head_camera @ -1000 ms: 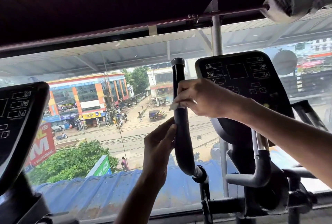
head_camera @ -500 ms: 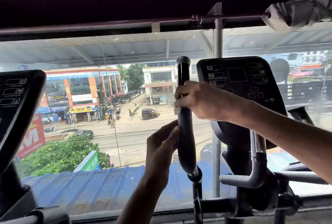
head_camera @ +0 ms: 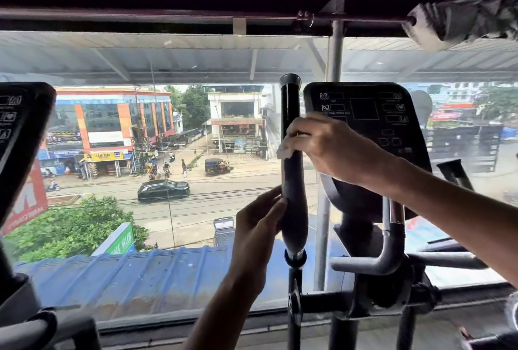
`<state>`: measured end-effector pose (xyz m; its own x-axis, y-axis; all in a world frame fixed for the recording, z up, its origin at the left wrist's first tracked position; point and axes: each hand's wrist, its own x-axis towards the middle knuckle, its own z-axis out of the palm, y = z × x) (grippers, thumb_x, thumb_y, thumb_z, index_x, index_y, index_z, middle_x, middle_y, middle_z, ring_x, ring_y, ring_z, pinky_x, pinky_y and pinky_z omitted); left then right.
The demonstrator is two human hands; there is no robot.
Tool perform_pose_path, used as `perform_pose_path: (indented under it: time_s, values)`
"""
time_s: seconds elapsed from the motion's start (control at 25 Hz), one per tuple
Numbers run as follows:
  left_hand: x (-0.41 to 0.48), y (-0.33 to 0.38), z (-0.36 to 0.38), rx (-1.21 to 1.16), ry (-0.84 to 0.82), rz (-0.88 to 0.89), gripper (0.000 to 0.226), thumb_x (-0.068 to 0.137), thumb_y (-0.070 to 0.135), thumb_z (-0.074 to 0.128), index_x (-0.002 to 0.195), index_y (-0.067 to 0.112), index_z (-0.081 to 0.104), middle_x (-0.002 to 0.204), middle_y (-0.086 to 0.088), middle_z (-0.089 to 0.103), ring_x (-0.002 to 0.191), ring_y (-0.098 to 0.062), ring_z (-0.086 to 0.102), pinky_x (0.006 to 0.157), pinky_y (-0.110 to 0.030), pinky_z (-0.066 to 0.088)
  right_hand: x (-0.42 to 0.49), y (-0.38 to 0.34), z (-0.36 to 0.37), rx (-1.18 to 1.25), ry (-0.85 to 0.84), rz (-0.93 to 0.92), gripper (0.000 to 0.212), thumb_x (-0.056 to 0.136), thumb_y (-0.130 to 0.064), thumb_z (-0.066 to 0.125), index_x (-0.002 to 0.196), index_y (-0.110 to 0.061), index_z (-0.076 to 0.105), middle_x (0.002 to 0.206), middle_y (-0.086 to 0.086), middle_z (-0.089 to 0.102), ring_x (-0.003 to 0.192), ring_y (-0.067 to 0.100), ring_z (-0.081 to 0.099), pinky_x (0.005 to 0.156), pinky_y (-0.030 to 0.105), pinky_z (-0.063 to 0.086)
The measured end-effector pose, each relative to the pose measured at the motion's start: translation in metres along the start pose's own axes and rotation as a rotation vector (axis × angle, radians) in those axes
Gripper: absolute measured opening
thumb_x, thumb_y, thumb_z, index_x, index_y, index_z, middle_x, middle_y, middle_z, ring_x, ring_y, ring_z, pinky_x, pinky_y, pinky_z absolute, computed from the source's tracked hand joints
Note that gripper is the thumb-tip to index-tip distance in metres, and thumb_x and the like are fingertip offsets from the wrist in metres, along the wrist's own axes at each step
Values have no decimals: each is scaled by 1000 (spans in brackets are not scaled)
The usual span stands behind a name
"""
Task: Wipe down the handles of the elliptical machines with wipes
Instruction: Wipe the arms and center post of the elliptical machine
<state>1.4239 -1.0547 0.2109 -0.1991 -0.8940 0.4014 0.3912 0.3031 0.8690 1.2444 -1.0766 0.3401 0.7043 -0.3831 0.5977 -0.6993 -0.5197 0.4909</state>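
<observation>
Right hand [head_camera: 325, 147] grips white crumpled wipe [head_camera: 283, 151] round black tubular handle [head_camera: 293, 204] mid-length, left hand [head_camera: 256, 227] steadying below with straight fingers; handle seemingly part-wiped, more remaining.

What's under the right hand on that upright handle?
A white wipe, pressed round the black handle by the right hand. Only one edge shows; the hand covers the rest.
</observation>
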Motion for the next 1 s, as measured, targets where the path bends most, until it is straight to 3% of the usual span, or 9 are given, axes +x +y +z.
perform_pose_path:
  time_s: [0.16,0.32,0.48,0.6,0.68,0.8,0.92,1.0]
  values:
    - [-1,-1,-4,-20,-13,4,31,100,1,56,122,15,73,113,-5,78,112,-22,72,96,-36,54,-23,-21,5,105,4,-88,27,90,9,70,108,-8,79,107,6,70,98,22,64,90,29,56]
    - [-4,-2,-5,-1,-34,19,33,101,1,55,125,16,72,115,-5,78,112,-20,72,92,-30,55,-36,-26,14,179,254,204,21,93,6,70,110,-4,78,106,9,70,97,20,68,92,30,58]
    - [-4,-4,-5,14,-15,28,32,101,1,55,122,17,74,115,-10,77,115,-26,71,101,-41,54,-64,-57,24,200,254,125,16,95,3,71,109,1,77,104,11,70,96,23,68,86,32,58]
    - [-4,-3,-1,30,8,14,34,101,0,54,126,16,71,116,-3,78,115,-21,71,102,-41,53,-42,-36,31,148,361,294,22,94,4,70,113,-3,77,104,10,70,92,24,69,84,35,60]
    - [-5,-2,0,30,4,17,35,101,0,54,126,17,71,115,-1,78,113,-19,72,99,-38,54,-26,-25,31,194,426,408,23,94,1,70,114,-6,78,101,8,70,88,20,69,84,31,60]
    - [-6,1,-1,30,-5,22,35,101,-1,53,127,15,71,116,0,78,112,-17,72,96,-33,55,-32,-31,31,300,439,374,22,92,2,73,112,-5,79,101,5,71,90,11,68,86,19,57]
    - [-5,-1,-2,51,2,26,35,101,1,53,128,14,71,117,-1,77,114,-19,71,100,-37,53,-36,-34,37,276,433,302,22,94,2,71,115,-3,78,103,7,69,93,18,68,88,25,57]
    - [-6,-1,0,67,12,25,34,102,2,53,128,14,71,118,-1,77,115,-19,71,100,-38,53,-18,-14,41,201,471,354,21,94,1,71,113,-6,79,100,7,67,88,21,67,83,32,60]
